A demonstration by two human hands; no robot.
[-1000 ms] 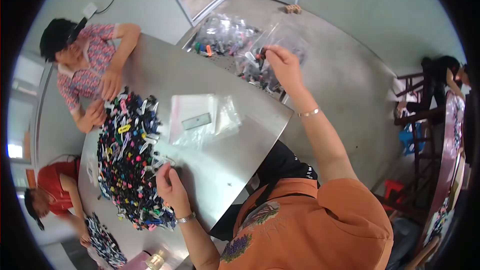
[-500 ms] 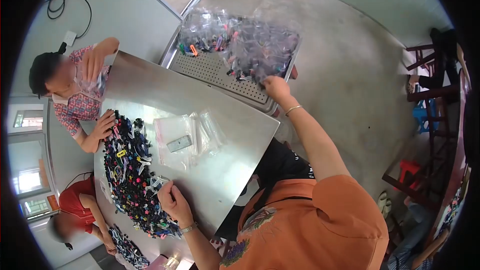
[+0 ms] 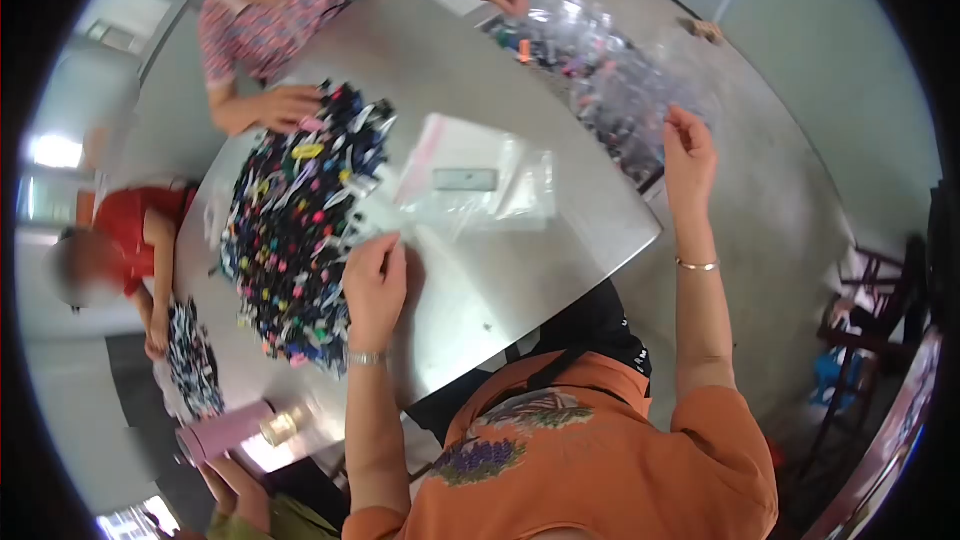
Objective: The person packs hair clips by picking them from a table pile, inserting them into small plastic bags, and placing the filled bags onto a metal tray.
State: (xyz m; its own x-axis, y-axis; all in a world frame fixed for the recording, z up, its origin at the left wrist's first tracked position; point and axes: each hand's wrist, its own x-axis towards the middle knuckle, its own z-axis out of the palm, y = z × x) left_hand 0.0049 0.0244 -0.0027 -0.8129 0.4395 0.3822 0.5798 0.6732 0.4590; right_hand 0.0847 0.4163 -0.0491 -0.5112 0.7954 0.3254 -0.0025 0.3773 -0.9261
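Note:
A large pile of dark and coloured hair clips (image 3: pixel 300 240) lies on the metal table (image 3: pixel 450 310). My left hand (image 3: pixel 375 285), its fingers curled together, is at the pile's right edge; whether something small is between the fingertips is hidden. Over the tray beyond the table, my right hand (image 3: pixel 690 155) has thumb and fingers pinched together beside filled clear bags (image 3: pixel 625 100); what it grips, if anything, cannot be made out. Flat clear plastic bags (image 3: pixel 520 175) lie on the table with a small grey rectangular plate (image 3: pixel 465 180) on top.
Across the table, a person in a patterned shirt (image 3: pixel 260 25) has one hand on the pile and the other stretched to the bags. Someone in red (image 3: pixel 130 240) handles a smaller clip pile (image 3: pixel 192 360). A pink bottle (image 3: pixel 225 432) stands near the lower table edge.
The camera view has turned and shifted. The co-worker's arm now reaches out to the filled bags. My right hand has drawn up off the near edge of the bags.

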